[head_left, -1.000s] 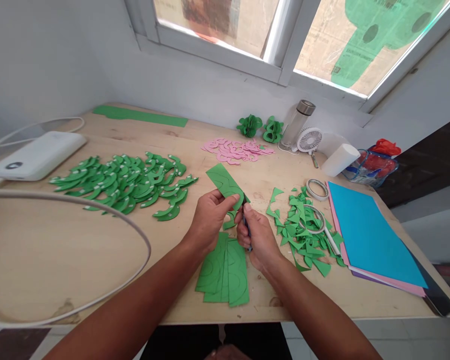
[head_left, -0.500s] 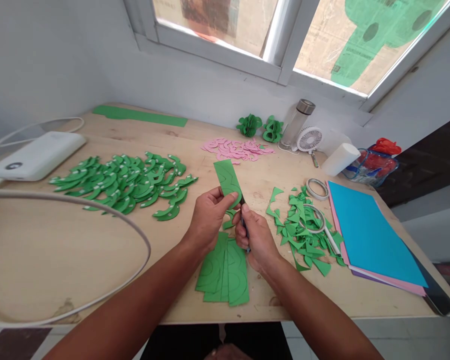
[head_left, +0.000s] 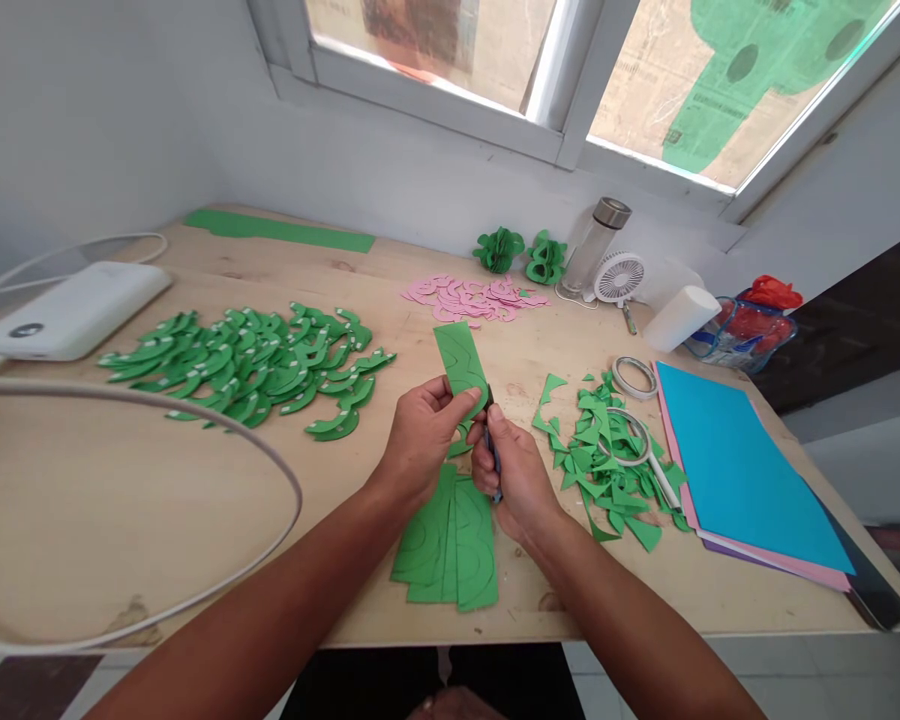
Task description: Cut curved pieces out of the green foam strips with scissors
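My left hand pinches a green paper strip with curved lines drawn on it, thumb on top. In my right hand is a pair of scissors, its fingers closed round the handles and the blades at the strip's right edge. A small curved green piece lies partly hidden between the hands. Below them on the table rests a fan of green paper strips marked with curves. Off to the left is a pile of curved green cutouts with small white patches.
Green scraps lie on the right under a magnifying glass, near a tape roll and coloured sheets. Pink cutouts, a bottle and a small fan stand farther back. A white cable loops at left.
The green strip has turned slightly and shifted a little to the right in my left hand. My right hand with the scissors has hardly moved.
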Motion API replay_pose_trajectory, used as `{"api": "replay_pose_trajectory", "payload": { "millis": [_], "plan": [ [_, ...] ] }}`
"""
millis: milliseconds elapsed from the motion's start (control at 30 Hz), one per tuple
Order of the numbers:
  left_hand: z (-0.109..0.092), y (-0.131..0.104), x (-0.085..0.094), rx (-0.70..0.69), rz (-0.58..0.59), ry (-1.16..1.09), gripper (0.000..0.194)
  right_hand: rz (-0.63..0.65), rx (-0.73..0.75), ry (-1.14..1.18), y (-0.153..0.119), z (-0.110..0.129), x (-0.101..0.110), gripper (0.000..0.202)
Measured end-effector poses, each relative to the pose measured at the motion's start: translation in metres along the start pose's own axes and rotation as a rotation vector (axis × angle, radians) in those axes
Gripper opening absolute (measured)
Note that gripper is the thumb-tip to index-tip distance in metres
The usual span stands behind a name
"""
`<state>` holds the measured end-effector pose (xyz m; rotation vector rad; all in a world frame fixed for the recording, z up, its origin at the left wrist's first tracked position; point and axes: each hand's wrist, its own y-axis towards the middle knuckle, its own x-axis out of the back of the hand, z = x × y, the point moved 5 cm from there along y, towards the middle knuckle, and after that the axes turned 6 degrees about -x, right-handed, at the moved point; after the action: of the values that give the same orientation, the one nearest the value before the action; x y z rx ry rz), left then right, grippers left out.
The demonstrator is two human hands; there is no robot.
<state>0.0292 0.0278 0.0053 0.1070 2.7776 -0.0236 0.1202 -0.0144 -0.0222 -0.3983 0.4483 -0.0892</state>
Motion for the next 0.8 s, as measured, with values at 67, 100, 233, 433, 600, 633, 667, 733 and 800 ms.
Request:
{"api": "replay_pose_trajectory", "payload": {
  "millis": [67, 100, 233, 433, 600, 633, 667, 733, 800],
  "plan": [
    [0.0007, 0.0003, 0.0001, -0.005, 0.000, -0.004, 0.011, 0.003, 0.006, -0.004, -0.0001, 0.0002, -0.0003, 0.047],
    [0.0009, 0.0003, 0.0000, -0.006, 0.002, -0.006, 0.011, 0.004, 0.009, -0.003, -0.0001, 0.0003, -0.0004, 0.047],
    [0.0014, 0.0001, -0.0008, -0.004, 0.017, -0.030, 0.011, -0.002, 0.015, 0.004, -0.0006, 0.0012, -0.0008, 0.047],
    [0.0022, 0.0001, -0.0009, 0.007, 0.026, -0.073, 0.010, -0.010, 0.008, 0.019, -0.0001, 0.0007, -0.0003, 0.046],
    [0.0031, 0.0013, -0.0004, 0.013, 0.017, -0.090, 0.010, -0.006, 0.002, 0.012, 0.0009, -0.0009, 0.0005, 0.046],
    [0.0031, 0.0014, -0.0003, 0.015, 0.014, -0.092, 0.011, -0.007, 0.001, 0.010, 0.0010, -0.0010, 0.0007, 0.046],
    [0.0032, 0.0016, -0.0001, 0.018, 0.009, -0.093, 0.011, -0.006, 0.002, 0.009, 0.0012, -0.0011, 0.0008, 0.046],
    [0.0035, 0.0016, 0.0006, 0.026, -0.003, -0.093, 0.011, -0.002, 0.005, 0.010, 0.0014, -0.0014, 0.0008, 0.047],
    [0.0039, 0.0015, 0.0010, 0.029, -0.005, -0.097, 0.011, 0.003, 0.008, 0.010, 0.0015, -0.0018, 0.0007, 0.047]
  ]
}}
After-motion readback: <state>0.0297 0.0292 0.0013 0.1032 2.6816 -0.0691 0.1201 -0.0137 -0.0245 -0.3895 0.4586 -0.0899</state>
